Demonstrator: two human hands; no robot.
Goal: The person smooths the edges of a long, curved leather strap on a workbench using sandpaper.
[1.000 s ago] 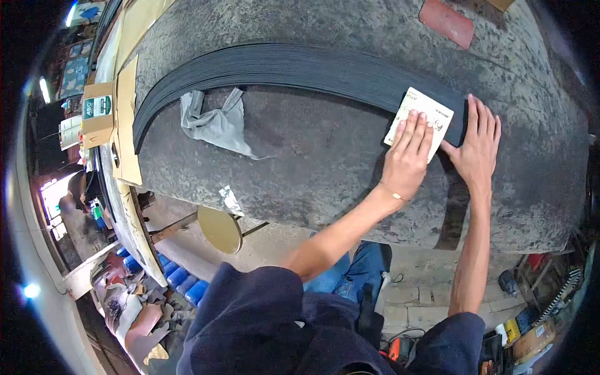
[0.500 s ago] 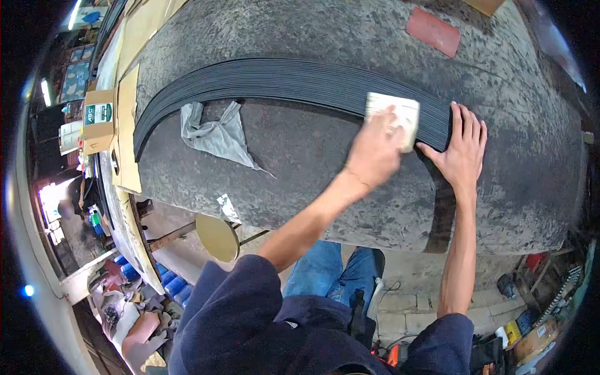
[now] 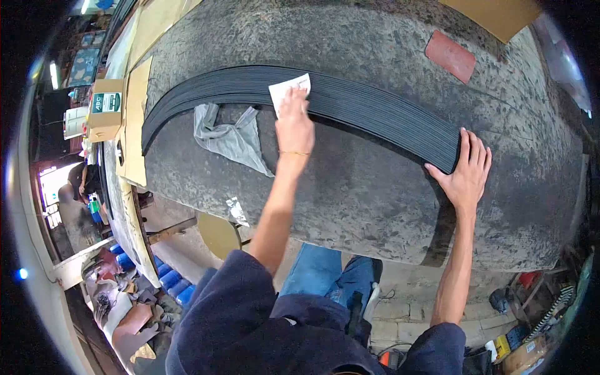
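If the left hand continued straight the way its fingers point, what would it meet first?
Past the white piece under the left hand, probably the far edge of the dark strips, then bare tabletop, though depth is unclear.

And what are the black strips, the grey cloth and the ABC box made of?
Strips: perhaps rubber or leather, dull black, since they bend in one smooth curve.
Cloth: probably thin fabric, soft-looking, because it crumples into folds.
Box: likely cardboard, matte brown, with flat sides and straight edges.

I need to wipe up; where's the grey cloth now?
In the head view, the grey cloth lies left of centre on the table, just below the curved black strips, beside the left hand.
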